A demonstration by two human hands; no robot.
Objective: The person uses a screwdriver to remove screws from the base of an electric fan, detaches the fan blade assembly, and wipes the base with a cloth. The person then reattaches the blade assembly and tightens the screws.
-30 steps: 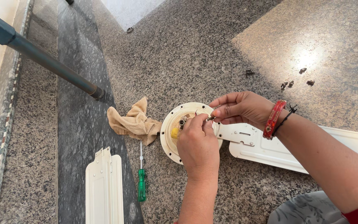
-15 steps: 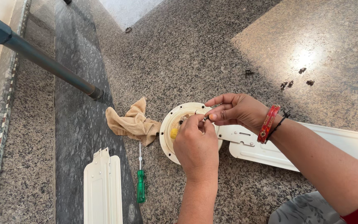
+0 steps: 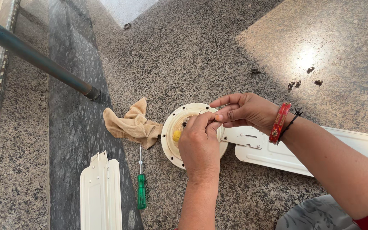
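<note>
Comparing with a second ago, we see our left hand [image 3: 199,142] and right hand [image 3: 245,111] barely moved, both still pinched together over the round cream metal fan hub [image 3: 171,138] on the speckled granite floor [image 3: 184,51]; the fingertips meet, but what they grip we cannot tell. At 9 o'clock lies a crumpled tan cloth [image 3: 130,123], at 7 a green-handled screwdriver [image 3: 141,187]. 4 small dark screws [image 3: 299,83] sit at 2. No packages or labels show.
</note>
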